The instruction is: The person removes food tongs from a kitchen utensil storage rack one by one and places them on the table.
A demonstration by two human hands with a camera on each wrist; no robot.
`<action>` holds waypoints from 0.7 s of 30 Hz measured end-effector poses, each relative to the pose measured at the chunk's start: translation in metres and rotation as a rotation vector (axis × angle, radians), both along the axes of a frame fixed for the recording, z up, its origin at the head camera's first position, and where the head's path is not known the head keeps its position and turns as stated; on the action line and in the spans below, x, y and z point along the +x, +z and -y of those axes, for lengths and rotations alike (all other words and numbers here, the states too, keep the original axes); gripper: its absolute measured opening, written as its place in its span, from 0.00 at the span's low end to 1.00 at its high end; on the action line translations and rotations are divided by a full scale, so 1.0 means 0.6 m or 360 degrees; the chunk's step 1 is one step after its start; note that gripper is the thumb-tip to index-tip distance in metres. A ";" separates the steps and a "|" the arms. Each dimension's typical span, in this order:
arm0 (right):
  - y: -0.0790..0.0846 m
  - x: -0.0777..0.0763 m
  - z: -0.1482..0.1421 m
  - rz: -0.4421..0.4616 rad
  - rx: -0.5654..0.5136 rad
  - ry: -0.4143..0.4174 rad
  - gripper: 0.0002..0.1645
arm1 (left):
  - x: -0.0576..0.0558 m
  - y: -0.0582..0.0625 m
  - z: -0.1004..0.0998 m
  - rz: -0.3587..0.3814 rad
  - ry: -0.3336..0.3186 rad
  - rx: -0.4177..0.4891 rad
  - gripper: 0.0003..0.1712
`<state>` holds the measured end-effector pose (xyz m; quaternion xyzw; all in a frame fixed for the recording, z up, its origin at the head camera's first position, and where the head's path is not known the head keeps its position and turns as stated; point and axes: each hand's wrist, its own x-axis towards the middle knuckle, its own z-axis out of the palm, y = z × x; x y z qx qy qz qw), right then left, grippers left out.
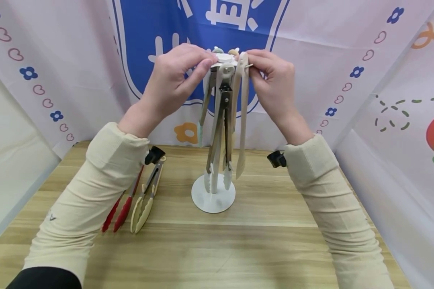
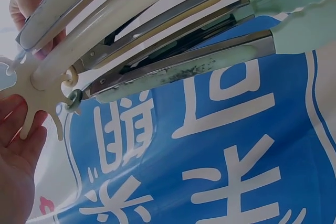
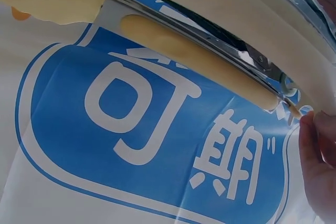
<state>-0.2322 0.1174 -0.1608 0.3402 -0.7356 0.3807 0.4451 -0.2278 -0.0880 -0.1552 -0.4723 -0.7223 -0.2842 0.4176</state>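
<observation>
A white rack [image 1: 213,203] with a round base, a tall pole and a hooked top stands on the table. Around its top hang several tongs: white-tipped tongs [image 1: 227,120] in front, mint-green tongs [image 2: 184,69] and pale yellow tongs [image 3: 194,56] behind. My left hand [image 1: 177,76] pinches the edge of the rack's top; its fingers lie among the hooks in the left wrist view. At the right side, my right hand [image 1: 275,80] pinches the upper end of white tongs [image 1: 244,104], beside a hook that pokes past them.
On the table's left side lie red tongs [image 1: 124,212] and cream tongs [image 1: 144,208], partly behind my left sleeve. The wooden table [image 1: 267,249] backs onto a printed cloth [image 1: 311,60] with a blue panel. More cloth walls stand at both sides.
</observation>
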 end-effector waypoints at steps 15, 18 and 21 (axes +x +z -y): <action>-0.007 0.047 -0.010 0.0470 -0.0262 0.0006 0.18 | 0.006 -0.002 -0.007 -0.0005 0.0095 -0.0009 0.11; -0.017 0.059 -0.013 0.0530 -0.0259 0.0006 0.17 | 0.007 -0.002 -0.006 -0.0017 0.0106 -0.0014 0.12; -0.032 0.069 -0.015 0.0594 -0.0229 0.0005 0.16 | 0.007 -0.002 -0.005 -0.0017 0.0116 -0.0014 0.12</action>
